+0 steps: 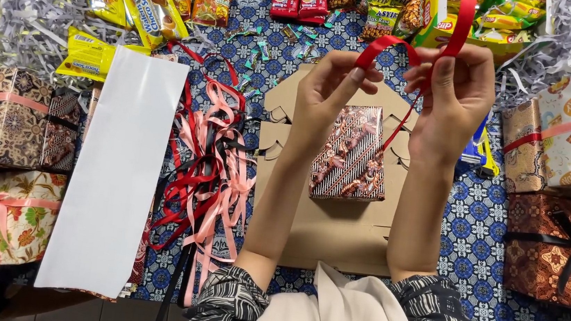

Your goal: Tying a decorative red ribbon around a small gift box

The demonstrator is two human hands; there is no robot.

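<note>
Both hands are pinching a red ribbon (388, 46) above a small wrapped box (351, 153) – left hand (335, 81) gripping the loop end, right hand (454, 93) clenching the strand running up and away. The ribbon is trailing down past the box's right edge; the box is lying just below the fingers, long axis away from the person, on a cardboard sheet (334, 235). Loose ribbons (211, 167) are piling left, wrapped gifts (556, 249) right – nothing is blocking.

You have two hands, left (331, 88) and right (455, 100), on one red ribbon (387, 45). One batik-wrapped box (350, 153) lies on one flat cardboard sheet (334, 235). Five more wrapped gift boxes flank them: two at your left, three at your right. One white paper sheet (117, 172) lies at your left.
</note>
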